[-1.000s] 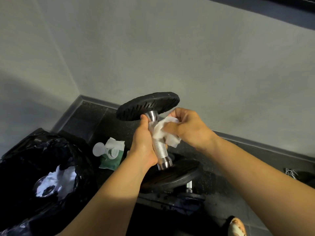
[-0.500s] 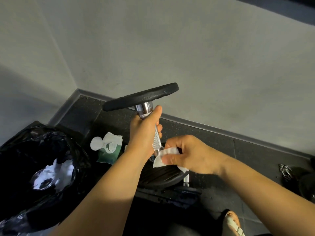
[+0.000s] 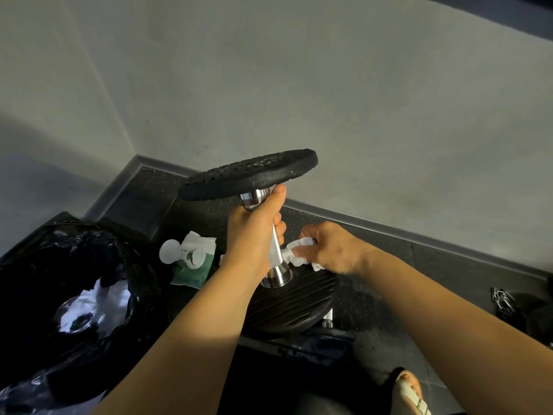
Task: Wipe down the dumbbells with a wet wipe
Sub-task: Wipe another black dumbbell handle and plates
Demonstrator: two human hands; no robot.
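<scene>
1. I see the wall corner at 10 o'clock, bin bag (image 3: 74, 265) at 8, wipes pack (image 3: 194, 265) beside it, and open floor at 3.
2. Dumbbell (image 3: 274, 250) mid-frame, long axis near upright, top leaning to 11.
3. Black ribbed plates, knurled steel handle.
4. Left hand (image 3: 254, 235) wraps the upper handle; right hand (image 3: 332, 250) pinches the wet wipe (image 3: 294, 256) against the lower handle.

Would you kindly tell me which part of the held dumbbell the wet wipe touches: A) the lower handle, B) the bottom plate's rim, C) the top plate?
A: the wet wipe presses the knurled handle of the dumbbell, just above its lower collar.
</scene>
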